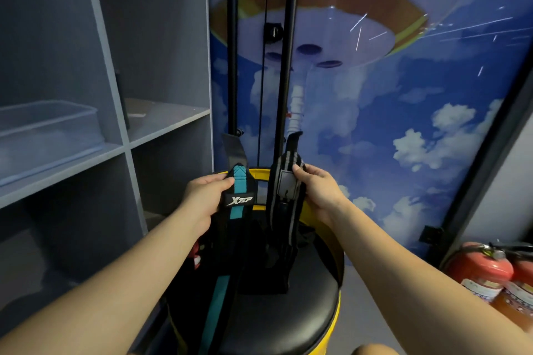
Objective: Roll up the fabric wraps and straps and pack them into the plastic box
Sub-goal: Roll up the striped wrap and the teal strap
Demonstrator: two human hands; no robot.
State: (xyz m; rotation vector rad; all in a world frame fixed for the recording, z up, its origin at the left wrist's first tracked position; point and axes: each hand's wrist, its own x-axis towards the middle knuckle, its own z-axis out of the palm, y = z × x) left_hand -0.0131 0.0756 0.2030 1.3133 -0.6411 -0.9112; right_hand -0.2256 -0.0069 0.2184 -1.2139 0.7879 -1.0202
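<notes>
My left hand (pixel 206 196) pinches a teal-striped wrap (pixel 238 202); my right hand (pixel 318 190) pinches a grey-striped wrap (pixel 284 196), both above a black stool (pixel 288 320). I should roll one tightly first. The plastic box (pixel 49 135) waits on the shelf, left.

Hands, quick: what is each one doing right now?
Left hand: holding the teal-striped wrap.
Right hand: holding the grey-striped wrap.
</notes>
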